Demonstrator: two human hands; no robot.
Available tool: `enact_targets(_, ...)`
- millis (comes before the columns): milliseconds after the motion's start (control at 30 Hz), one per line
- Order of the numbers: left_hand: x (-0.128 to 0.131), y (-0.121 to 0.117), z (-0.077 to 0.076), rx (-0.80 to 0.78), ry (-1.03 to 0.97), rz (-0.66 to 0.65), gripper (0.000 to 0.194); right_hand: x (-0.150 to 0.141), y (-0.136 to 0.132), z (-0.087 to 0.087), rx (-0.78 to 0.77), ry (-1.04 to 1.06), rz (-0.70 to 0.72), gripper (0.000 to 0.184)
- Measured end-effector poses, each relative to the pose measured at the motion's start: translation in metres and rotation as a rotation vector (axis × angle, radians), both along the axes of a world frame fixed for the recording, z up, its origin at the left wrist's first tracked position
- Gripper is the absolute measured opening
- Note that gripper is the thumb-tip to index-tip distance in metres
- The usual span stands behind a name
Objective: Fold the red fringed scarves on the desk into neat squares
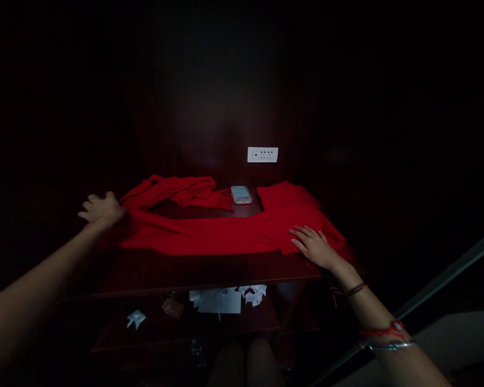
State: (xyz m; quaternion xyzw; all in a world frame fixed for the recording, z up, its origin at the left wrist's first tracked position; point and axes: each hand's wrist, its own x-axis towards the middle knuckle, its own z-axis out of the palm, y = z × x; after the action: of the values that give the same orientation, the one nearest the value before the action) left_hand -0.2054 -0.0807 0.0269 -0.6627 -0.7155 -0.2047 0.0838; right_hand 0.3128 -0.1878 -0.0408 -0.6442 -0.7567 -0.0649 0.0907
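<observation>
A long red scarf (210, 234) lies across a dark wooden shelf, bending back on itself at the left. Its far strip is bunched up, while the right end is spread wider and partly folded. At the left bend is my left hand (102, 208), slightly blurred, with fingers spread; whether it touches the fabric is unclear. My right hand (313, 248) rests flat on the scarf's right part, its fingers stretched out. Between the two strips, near the back, sits a small pale blue, blurred-out object (241, 194).
A white power socket (262, 155) is set in the dark back panel. Below, a lower shelf (258, 324) holds white papers (220, 301), crumpled paper (136, 319) and a small brownish box (172, 308). A pale diagonal edge (447, 285) runs along the right. The surroundings are very dark.
</observation>
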Motion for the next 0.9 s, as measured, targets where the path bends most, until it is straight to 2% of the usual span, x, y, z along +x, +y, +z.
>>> enact_targets(33, 0.009, -0.001, -0.003, -0.016, -0.010, 0.098, 0.047, -0.001, 0.000, 0.001, -0.005, -0.001, -0.004, 0.043)
enact_targets(67, 0.023, -0.001, -0.007, -0.049, -0.015, 0.126, 0.054, -0.001, 0.000, 0.002, -0.010, -0.002, -0.007, 0.043)
enact_targets(133, 0.062, 0.000, -0.013, -0.134, 0.064, -0.069, 0.062, -0.003, 0.000, 0.003, -0.015, -0.002, -0.014, 0.043)
enact_targets(233, 0.126, -0.004, -0.019, -0.198, 0.181, -0.521, 0.055, -0.006, -0.002, 0.007, 0.015, 0.007, 0.003, 0.043)
enact_targets(300, 0.161, -0.010, -0.024, -0.225, 0.214, -0.793, 0.051, -0.009, -0.004, 0.010, 0.061, 0.028, 0.063, 0.041)
enact_targets(367, 0.187, -0.015, -0.030, -0.235, 0.221, -0.944, 0.053, -0.013, -0.008, 0.016, 0.089, 0.062, 0.172, 0.041)
enact_targets(433, 0.203, -0.016, -0.036, -0.267, 0.208, -1.029, 0.055, -0.018, -0.012, 0.022, 0.086, 0.092, 0.285, 0.041)
enact_targets(533, 0.215, -0.011, -0.045, -0.289, 0.169, -1.127, 0.033, -0.023, -0.018, 0.026, 0.079, 0.105, 0.382, 0.040)
enact_targets(600, 0.216, -0.008, -0.048, -0.206, 0.135, -1.163, 0.017, -0.024, -0.020, 0.026, 0.085, 0.110, 0.393, 0.036)
enact_targets(733, 0.209, -0.006, -0.051, 0.016, 0.016, -1.090, 0.016, -0.019, -0.017, 0.023, 0.086, 0.124, 0.350, 0.028)
enact_targets(900, 0.208, -0.010, -0.053, 0.076, 0.032, -0.995, 0.022, -0.010, -0.013, 0.026, 0.153, 0.123, 0.296, 0.024)
